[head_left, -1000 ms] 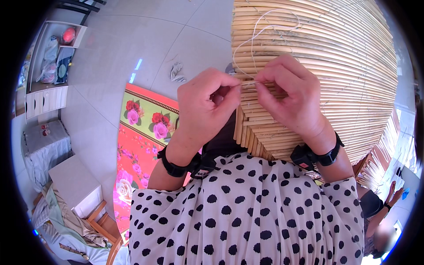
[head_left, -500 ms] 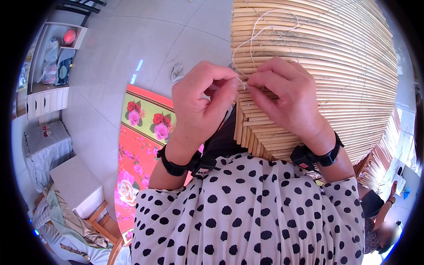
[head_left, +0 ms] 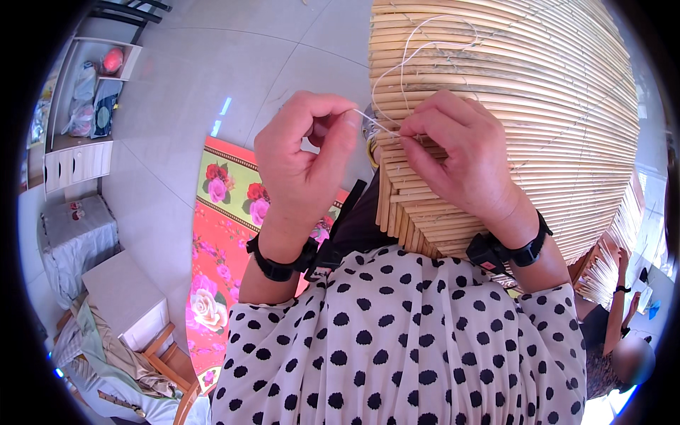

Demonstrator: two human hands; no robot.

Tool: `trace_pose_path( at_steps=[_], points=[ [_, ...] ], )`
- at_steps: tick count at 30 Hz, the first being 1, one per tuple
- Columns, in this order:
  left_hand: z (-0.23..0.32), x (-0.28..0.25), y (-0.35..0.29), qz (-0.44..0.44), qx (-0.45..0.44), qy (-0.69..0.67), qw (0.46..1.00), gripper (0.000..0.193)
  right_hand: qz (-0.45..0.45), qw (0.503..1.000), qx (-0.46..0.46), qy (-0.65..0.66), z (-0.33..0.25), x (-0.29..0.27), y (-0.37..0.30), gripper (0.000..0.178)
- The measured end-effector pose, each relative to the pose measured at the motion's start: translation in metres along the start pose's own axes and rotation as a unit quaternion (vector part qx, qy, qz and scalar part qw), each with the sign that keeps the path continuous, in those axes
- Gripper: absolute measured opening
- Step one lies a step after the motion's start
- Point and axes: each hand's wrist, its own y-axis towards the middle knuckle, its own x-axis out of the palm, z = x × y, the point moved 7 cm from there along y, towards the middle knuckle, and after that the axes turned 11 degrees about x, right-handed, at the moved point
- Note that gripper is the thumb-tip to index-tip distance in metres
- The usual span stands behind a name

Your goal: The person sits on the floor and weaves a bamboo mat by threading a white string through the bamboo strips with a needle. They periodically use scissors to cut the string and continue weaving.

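A mat of pale reed stalks [head_left: 545, 106], laid side by side and stitched across with thread, spreads in front of me to the right. Near its left edge, my left hand [head_left: 304, 152] pinches a white string [head_left: 377, 123] between thumb and forefinger. My right hand [head_left: 460, 152] pinches the same string over the mat, and a short length runs straight between the two hands. From there a loose loop of it lies across the upper left of the mat. Whether the string is knotted at my right fingertips is hidden.
A red floral mat [head_left: 244, 234] lies on the tiled floor [head_left: 191, 85] at left. Farther left stand a shelf unit [head_left: 78, 163], a cloth-covered box [head_left: 78, 234] and a wooden chair [head_left: 170, 354] near piled cloth. Another person [head_left: 613, 340] is at lower right.
My left hand has moved left, away from the right, drawing the string out straight between them. My right hand stays nearly in place. The other person's arms at lower right have shifted.
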Motion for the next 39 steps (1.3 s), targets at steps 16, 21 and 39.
trace_pose_path(
  at_steps=[16, 21, 39],
  points=[
    [-0.021, -0.011, -0.01, 0.046, -0.064, 0.023, 0.997, 0.029, -0.01, 0.983, 0.113, 0.143, 0.012, -0.005, -0.002, 0.015],
    [-0.037, -0.002, -0.022, -0.008, -0.134, 0.001, 0.991, 0.029, 0.08, 0.972, 0.145, 0.166, 0.018, -0.018, -0.003, 0.029],
    [-0.085, 0.062, -0.064, -0.112, -0.371, -0.441, 0.809, 0.045, 0.188, 0.946, 0.082, 0.251, 0.025, -0.042, -0.011, 0.059]
  ],
)
